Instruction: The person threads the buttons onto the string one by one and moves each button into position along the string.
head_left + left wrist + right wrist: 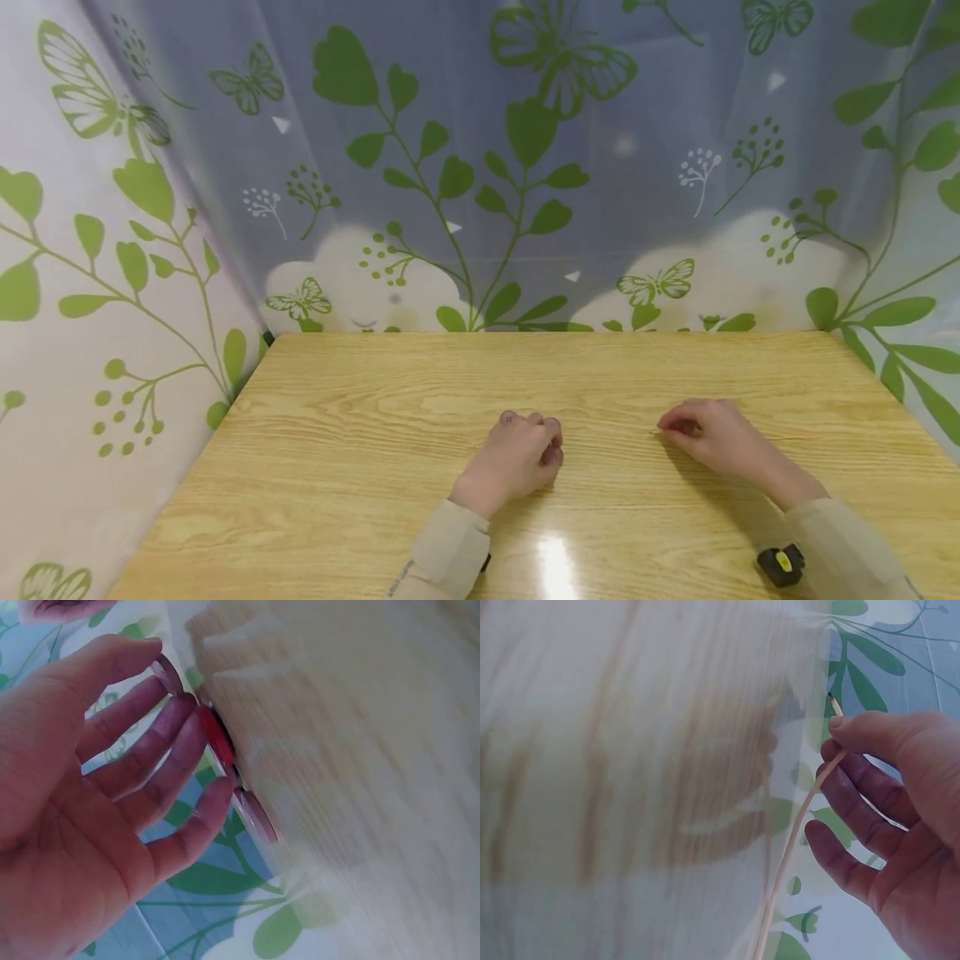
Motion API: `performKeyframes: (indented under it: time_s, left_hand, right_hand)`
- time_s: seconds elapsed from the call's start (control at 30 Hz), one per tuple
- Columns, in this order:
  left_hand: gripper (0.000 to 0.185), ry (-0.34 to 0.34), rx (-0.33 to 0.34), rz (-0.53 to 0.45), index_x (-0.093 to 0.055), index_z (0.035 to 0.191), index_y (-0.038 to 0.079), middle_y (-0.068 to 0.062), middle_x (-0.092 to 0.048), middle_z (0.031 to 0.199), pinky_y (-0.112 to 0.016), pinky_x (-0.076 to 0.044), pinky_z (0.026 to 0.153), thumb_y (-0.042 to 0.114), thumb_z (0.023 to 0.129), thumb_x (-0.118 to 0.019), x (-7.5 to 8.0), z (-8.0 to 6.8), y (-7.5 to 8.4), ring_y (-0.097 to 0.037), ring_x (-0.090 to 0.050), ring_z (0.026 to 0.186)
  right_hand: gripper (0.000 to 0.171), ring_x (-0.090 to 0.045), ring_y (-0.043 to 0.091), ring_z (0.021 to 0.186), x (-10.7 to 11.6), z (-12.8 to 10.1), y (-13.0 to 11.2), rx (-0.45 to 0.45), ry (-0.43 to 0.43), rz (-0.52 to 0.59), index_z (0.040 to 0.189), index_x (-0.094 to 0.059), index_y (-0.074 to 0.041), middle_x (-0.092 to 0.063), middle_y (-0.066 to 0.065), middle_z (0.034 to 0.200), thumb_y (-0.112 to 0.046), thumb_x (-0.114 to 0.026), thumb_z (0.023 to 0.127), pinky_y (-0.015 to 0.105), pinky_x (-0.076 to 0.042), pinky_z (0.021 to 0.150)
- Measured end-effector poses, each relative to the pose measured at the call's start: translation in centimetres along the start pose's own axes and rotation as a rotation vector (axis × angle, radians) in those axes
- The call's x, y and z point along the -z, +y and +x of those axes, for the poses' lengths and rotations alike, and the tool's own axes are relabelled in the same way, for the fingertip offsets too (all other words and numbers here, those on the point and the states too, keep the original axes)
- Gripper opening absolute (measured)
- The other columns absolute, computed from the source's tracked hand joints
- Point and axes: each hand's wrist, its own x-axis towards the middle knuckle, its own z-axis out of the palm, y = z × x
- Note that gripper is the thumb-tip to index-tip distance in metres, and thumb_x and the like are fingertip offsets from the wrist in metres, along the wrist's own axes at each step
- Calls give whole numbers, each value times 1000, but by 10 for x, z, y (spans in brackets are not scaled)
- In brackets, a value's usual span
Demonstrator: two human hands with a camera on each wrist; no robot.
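My left hand (512, 462) is low over the wooden table (360, 517), its fingers bent. In the left wrist view its thumb and fingertips hold a small row of pinkish and red oval pieces (217, 736); fingers hide part of them, and I cannot tell what kind of thing it is. My right hand (723, 437) is farther to the right. It pinches a thin, pale stick (793, 825) between thumb and fingertips. The stick's short dark-tipped end (836, 705) pokes out past the thumb, while the long part slants down past the other fingers.
A printed curtain (420, 208) with green leaves and butterflies hangs behind the table and at both sides. A black strap piece with a yellow spot (783, 563) shows at the right sleeve. The tabletop reflects light near the front.
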Motion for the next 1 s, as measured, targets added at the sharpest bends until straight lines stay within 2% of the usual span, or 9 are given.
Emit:
performKeyframes:
  time_s: [0.1, 0.33, 0.63, 0.8, 1.0]
  left_hand:
    - [8, -9, 13, -79, -69, 101, 17, 6, -65, 89, -27, -48, 88, 17, 98, -61, 1, 0, -4, -7, -52, 75]
    - [17, -9, 45, -277, -70, 114, 16, 5, -67, 103, -18, -50, 77, 16, 98, -62, 2, -2, -15, -9, -60, 88]
    - [18, -20, 86, -534, -66, 113, 15, 3, -61, 107, -16, -54, 83, 9, 97, -62, 9, -7, -20, -11, -64, 95]
    - [20, -7, 107, -602, -66, 116, 12, 0, -61, 115, -16, -54, 80, 9, 98, -60, 10, -10, -21, -7, -63, 93]
    - [22, 16, 73, -639, -67, 117, 12, 1, -62, 109, -16, -54, 79, 7, 98, -58, 9, -12, -23, -9, -64, 92]
  right_hand:
    - [12, -62, -2, 70, 0, 0, -1, 13, 5, 3, 89, -78, -10, -74, -5, 81, -1, -81, 82, 24, -55, 63]
    - [15, -64, 0, 72, -1, -1, -4, 19, 13, 7, 90, -78, -12, -75, -5, 82, 0, -81, 81, 25, -57, 65]
    - [15, -66, 0, 74, 1, -1, -16, 17, 12, 26, 92, -78, -12, -75, -7, 84, -1, -80, 83, 28, -58, 67]
    - [16, -66, 1, 74, 3, 0, -21, 36, 20, 38, 93, -78, -11, -76, -4, 85, 1, -80, 83, 30, -59, 67]
    - [18, -64, -2, 73, 2, 0, -27, 91, 63, 50, 92, -78, -10, -75, -6, 83, 4, -80, 80, 27, -57, 63]
